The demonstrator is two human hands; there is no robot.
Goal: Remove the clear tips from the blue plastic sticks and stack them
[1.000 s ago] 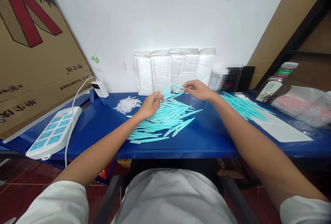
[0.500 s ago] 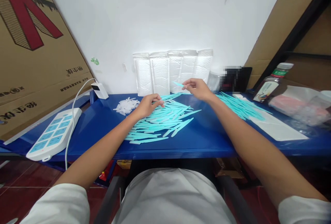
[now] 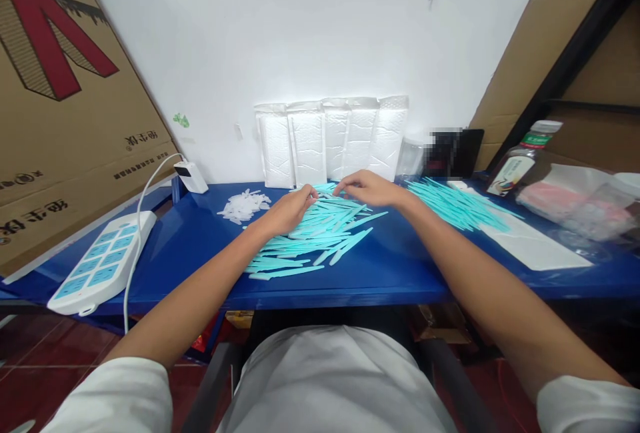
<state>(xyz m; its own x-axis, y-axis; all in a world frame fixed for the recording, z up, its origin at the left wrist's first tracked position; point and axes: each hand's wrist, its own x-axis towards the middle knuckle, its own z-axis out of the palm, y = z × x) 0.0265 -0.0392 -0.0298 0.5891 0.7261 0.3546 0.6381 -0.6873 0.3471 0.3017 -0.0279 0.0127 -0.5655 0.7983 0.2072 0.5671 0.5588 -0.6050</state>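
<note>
turquoise sticks (image 3: 323, 236) lay heaped on the blue table (image 3: 395, 273); at the heap the left hand (image 3: 293, 211) had drawn nearly closed, any hold unclear; farther off the right hand (image 3: 369, 188), earlier raised with one stick, had dropped to the heap, half-curled, its hold unclear

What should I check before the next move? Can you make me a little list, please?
1. Left hand at the middle turquoise pile: ok.
2. Right hand at that pile too: ok.
3. A piece pinched in either hand: cannot tell, too small to see.
4. White pieces to the left of the middle pile: ok.
5. Second turquoise pile apart from the middle one: ok.
6. White cord away from both turquoise piles: ok, it runs across the power strip.
</note>
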